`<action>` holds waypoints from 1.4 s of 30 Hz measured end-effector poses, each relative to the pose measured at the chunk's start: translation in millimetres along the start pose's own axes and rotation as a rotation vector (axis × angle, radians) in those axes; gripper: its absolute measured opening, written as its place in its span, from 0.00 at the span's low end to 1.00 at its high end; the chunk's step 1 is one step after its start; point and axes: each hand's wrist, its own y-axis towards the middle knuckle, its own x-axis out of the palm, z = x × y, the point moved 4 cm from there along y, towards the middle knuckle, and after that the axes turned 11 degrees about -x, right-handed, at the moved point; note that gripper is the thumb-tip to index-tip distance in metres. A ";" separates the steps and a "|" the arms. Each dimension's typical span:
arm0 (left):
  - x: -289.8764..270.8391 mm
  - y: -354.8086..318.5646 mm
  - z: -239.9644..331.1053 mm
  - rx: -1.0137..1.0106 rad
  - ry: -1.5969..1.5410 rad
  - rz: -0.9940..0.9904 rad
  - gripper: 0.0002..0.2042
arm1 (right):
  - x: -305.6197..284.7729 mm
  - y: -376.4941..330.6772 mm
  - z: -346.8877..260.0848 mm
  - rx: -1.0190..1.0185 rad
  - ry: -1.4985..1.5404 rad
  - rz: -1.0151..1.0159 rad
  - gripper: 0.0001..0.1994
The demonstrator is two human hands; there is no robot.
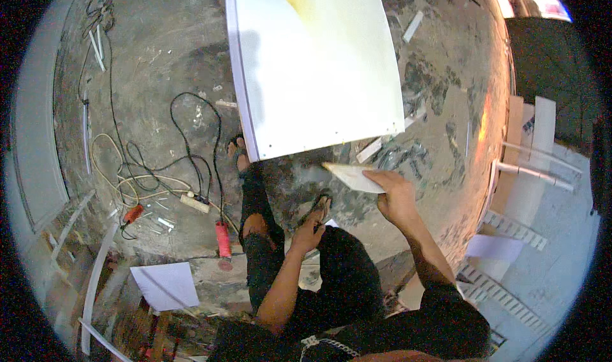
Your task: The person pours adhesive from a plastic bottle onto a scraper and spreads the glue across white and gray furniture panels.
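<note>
My right hand (pixel 396 197) pinches one end of a flat white board piece (pixel 356 177) with a brownish edge, holding it out over the floor. My left hand (pixel 308 236) is closed in front of my knee; what it grips, if anything, is too small and dark to name. Beyond both hands lies a large white panel (pixel 319 75) with a yellow stain at its far edge and a pale lilac strip along its left side. The held piece is apart from the panel's near right corner.
On the left, black and cream cables (pixel 137 177) tangle around a power strip (pixel 194 202). A red angle grinder (pixel 222 237) rests near my leg. A white sheet (pixel 167 285) lies at the lower left. Scraps (pixel 370 150) and clear plastic (pixel 403 158) litter the floor; slotted strips (pixel 503 298) lie at right.
</note>
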 end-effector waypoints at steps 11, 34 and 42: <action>-77.9 20.9 50.8 -0.130 0.008 -0.068 0.25 | -79.3 321.1 -39.1 -0.145 -0.384 0.474 0.32; -123.5 39.0 53.6 -0.244 -0.059 -0.190 0.30 | -41.9 444.9 -30.8 -0.046 -0.472 0.406 0.32; -136.0 31.2 77.9 -0.172 -0.239 -0.141 0.29 | -35.5 405.9 -45.5 -0.024 -0.406 0.334 0.32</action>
